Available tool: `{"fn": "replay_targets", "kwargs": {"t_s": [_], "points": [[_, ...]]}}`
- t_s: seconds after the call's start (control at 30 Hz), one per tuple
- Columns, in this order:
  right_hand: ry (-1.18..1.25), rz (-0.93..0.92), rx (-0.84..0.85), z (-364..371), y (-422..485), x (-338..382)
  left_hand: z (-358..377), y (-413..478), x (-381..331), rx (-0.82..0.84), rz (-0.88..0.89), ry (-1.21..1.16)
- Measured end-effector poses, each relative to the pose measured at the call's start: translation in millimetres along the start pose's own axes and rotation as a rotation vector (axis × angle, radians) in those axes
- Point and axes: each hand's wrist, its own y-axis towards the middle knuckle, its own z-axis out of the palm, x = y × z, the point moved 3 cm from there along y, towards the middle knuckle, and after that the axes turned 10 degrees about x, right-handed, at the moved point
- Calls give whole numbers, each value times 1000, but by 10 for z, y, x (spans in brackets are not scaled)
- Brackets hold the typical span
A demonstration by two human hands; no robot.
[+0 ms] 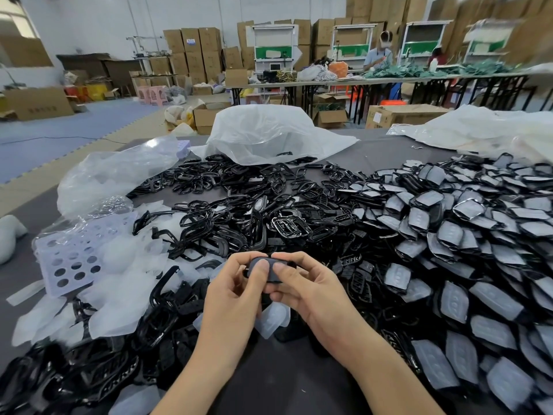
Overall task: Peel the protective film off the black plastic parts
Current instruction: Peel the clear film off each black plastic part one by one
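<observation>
Both hands hold one black plastic part [269, 272] just above the table's near middle. My left hand [236, 290] grips its left side with the thumb pressed on top. My right hand [302, 287] grips its right side, thumb also on top. A loose piece of translucent film [273, 320] lies below the hands. A heap of film-covered black parts [466, 241] fills the right side. Bare black frames and inserts [239, 211] pile up in the middle and left, mixed with peeled films [119, 301].
A lilac perforated tray [70, 260] sits at the left under clear bags [113, 175]. Large white plastic bags [269, 133] lie at the table's far side. Beyond are cardboard boxes, work tables and a person working.
</observation>
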Motion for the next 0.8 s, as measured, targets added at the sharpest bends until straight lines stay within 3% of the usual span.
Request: {"fn": "replay_targets", "kwargs": {"t_s": [0.63,0.8], "points": [[-343,-31,6,-54,-36,52,16,-43,-14,61,23,5],[-343,-39,-15,-37,-75,131,0,-55,17,0,58,97]]}}
